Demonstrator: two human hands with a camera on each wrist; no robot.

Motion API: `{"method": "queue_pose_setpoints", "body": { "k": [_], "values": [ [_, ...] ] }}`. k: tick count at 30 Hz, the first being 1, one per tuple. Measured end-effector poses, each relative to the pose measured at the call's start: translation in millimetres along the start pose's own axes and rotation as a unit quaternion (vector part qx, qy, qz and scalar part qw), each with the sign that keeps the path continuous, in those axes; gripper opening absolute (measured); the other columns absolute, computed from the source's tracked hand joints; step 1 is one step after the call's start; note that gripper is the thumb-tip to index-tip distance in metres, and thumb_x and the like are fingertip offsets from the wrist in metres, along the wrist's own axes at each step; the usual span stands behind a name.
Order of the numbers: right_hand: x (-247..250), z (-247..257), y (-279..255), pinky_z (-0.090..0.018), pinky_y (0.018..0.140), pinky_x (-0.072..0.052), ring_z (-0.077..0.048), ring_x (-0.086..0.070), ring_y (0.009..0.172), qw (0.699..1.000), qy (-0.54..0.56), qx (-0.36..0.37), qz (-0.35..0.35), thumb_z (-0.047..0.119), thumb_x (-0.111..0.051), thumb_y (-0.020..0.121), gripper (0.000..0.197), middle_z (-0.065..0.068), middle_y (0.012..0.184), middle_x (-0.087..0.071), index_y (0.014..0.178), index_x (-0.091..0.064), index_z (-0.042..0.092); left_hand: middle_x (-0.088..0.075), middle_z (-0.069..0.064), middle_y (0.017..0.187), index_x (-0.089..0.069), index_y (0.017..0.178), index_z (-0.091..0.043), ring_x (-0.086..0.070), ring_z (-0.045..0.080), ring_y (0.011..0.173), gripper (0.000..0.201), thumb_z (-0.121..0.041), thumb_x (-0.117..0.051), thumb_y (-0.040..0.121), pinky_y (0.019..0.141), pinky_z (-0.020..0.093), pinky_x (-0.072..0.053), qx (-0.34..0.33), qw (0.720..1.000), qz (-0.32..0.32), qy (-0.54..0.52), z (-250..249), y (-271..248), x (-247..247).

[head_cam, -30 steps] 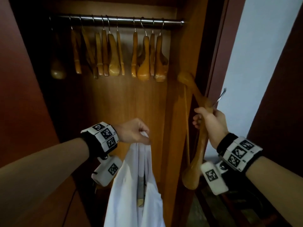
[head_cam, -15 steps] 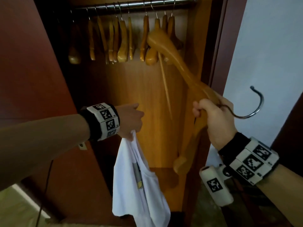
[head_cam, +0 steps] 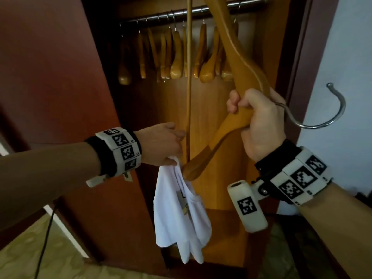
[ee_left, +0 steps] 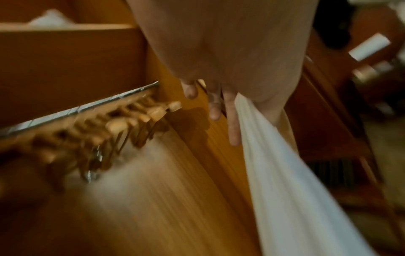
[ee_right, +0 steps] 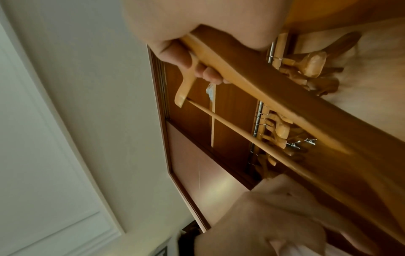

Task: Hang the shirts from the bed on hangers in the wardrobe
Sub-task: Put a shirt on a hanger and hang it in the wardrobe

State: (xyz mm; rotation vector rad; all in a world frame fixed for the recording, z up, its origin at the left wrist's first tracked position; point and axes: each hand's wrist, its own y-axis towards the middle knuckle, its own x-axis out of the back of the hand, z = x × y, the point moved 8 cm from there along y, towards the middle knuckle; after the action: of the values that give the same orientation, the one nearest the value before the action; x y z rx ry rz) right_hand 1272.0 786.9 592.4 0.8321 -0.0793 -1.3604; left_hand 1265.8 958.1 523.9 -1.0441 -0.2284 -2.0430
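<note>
Left hand [head_cam: 161,144] pinching bunched white cotton shirt [head_cam: 179,214] at neck, hanging before open wardrobe, neck offered to hanger.
Right hand [head_cam: 259,125] fisted round tilted tan wooden hanger [head_cam: 241,63]; lower tip at neck opening, likely for threading.

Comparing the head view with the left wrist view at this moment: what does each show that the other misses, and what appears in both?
Only the head view shows the right hand gripping the wooden hanger, its metal hook pointing right, and the hanger's lower tip at the shirt's neck opening. Only the left wrist view shows the underside of the left hand, with some fingers extended beside the cloth, though it is blurred. Both show the left hand holding the white shirt, and the rail with spare hangers in the wardrobe.
</note>
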Motion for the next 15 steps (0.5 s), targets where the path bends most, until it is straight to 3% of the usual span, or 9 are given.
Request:
{"method": "queue_pose_setpoints", "body": {
  "k": [2,4,6,8,10,13,15],
  "values": [
    [-8,-5,0,-0.043,0.081,-0.039,-0.03,-0.044,0.072,1.0,-0.005,-0.003,0.0,0.004,-0.053,0.069,0.015,-0.015,0.068,-0.045,0.058,-0.054,0.014,-0.062,-0.009,0.104,-0.066,0.09,-0.022,-0.049,0.012,0.104,0.018,-0.039,-0.062,0.094,0.088,0.033,-0.041,0.022,0.986,-0.038,-0.163,8,-8,0],
    [-17,-10,0,-0.045,0.083,-0.039,-0.03,-0.045,0.074,1.0,-0.027,-0.01,0.002,0.005,-0.053,0.069,0.016,-0.013,0.066,-0.046,0.056,-0.054,0.016,-0.065,-0.006,0.094,-0.062,0.079,-0.023,-0.058,0.01,0.089,0.015,-0.028,-0.071,0.09,0.081,0.034,-0.05,0.056,0.93,-0.048,-0.359,18,-16,-8],
    [-26,-14,-1,-0.051,0.09,-0.038,-0.03,-0.048,0.079,0.998,-0.059,-0.017,0.002,0.01,-0.054,0.069,0.022,-0.008,0.064,-0.049,0.05,-0.055,0.02,-0.07,-0.004,0.09,-0.069,0.082,-0.02,-0.065,0.009,0.084,0.009,-0.025,-0.074,0.088,0.076,0.033,-0.055,0.084,0.873,-0.027,-0.479,23,-23,-19],
    [-32,-20,-2,-0.046,0.087,-0.043,-0.023,-0.053,0.074,0.997,-0.075,-0.032,-0.004,0.012,-0.056,0.07,0.028,0.0,0.057,-0.054,0.044,-0.059,0.021,-0.073,-0.001,0.095,-0.074,0.095,-0.015,-0.068,0.012,0.09,0.013,-0.026,-0.074,0.088,0.08,0.036,-0.058,0.098,0.85,-0.013,-0.517,25,-28,-26],
    [-35,-26,-3,-0.039,0.078,-0.045,-0.016,-0.054,0.065,0.996,-0.069,-0.058,-0.013,0.015,-0.056,0.07,0.031,0.007,0.052,-0.056,0.041,-0.063,0.024,-0.073,-0.002,0.099,-0.074,0.101,-0.013,-0.069,0.011,0.093,0.018,-0.026,-0.073,0.089,0.082,0.032,-0.058,0.109,0.827,-0.011,-0.552,25,-31,-33],
    [-42,-26,-5,-0.058,0.097,-0.041,-0.026,-0.054,0.083,0.996,-0.085,-0.027,0.001,0.015,-0.056,0.068,0.024,-0.004,0.062,-0.055,0.045,-0.058,0.021,-0.074,0.0,0.095,-0.075,0.096,-0.01,-0.07,0.013,0.09,0.022,-0.031,-0.071,0.089,0.08,0.028,-0.058,0.11,0.795,-0.005,-0.596,21,-35,-38],
    [-44,-28,-7,-0.063,0.103,-0.035,-0.029,-0.053,0.087,0.996,-0.083,-0.028,-0.001,0.015,-0.055,0.067,0.023,-0.008,0.065,-0.053,0.046,-0.056,0.021,-0.072,-0.003,0.08,-0.074,0.082,-0.013,-0.067,0.012,0.074,0.025,-0.035,-0.067,0.092,0.067,0.025,-0.056,0.104,0.812,0.001,-0.575,17,-37,-36]
  ]
}}
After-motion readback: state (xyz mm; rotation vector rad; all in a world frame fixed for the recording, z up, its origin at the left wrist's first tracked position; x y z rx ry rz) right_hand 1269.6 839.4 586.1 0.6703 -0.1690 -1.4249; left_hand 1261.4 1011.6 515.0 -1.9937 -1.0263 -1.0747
